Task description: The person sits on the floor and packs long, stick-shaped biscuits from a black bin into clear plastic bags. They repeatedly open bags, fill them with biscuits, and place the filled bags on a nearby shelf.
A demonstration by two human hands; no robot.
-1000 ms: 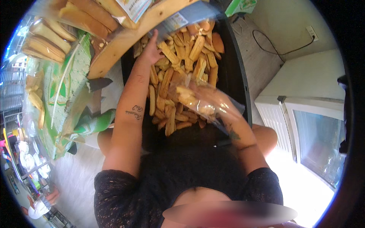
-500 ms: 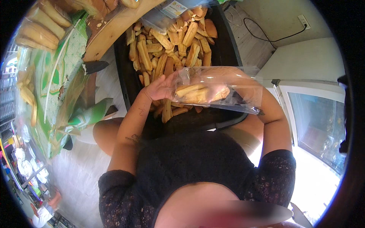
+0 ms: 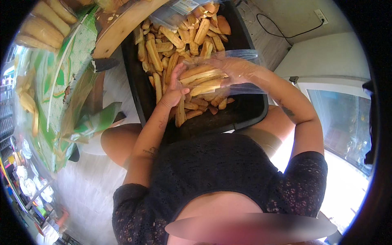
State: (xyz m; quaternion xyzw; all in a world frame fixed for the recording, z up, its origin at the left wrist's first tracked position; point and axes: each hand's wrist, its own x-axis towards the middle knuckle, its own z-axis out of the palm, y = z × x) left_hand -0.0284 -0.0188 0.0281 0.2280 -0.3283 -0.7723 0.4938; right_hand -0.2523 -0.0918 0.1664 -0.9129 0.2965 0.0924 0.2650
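A clear plastic bag (image 3: 249,87) with several golden-brown bread sticks (image 3: 202,77) in it is held over a black tub. My left hand (image 3: 176,87) grips the bag's left end, with the thumb on the near side and the fingers on the far side. From the right, my right hand (image 3: 234,68) reaches in under the clear film, its fingers closed at the right ends of the bread sticks. Glare on the plastic partly hides those fingers. Below both hands, the black tub (image 3: 136,96) holds a heap of loose bread sticks (image 3: 153,53).
Another plastic package with a label (image 3: 185,6) lies over the tub's far end. At left, a wooden board edge (image 3: 118,34) and a table with a green-and-white cover (image 3: 61,85) carry bagged bread (image 3: 43,30). A white glass-fronted cabinet (image 3: 343,90) stands at right, near a wall outlet (image 3: 321,16).
Both hands and the bag have moved farther from my body, and the right hand slightly left. The bread sticks in the bag now sit closer to my left hand and look more spread out.
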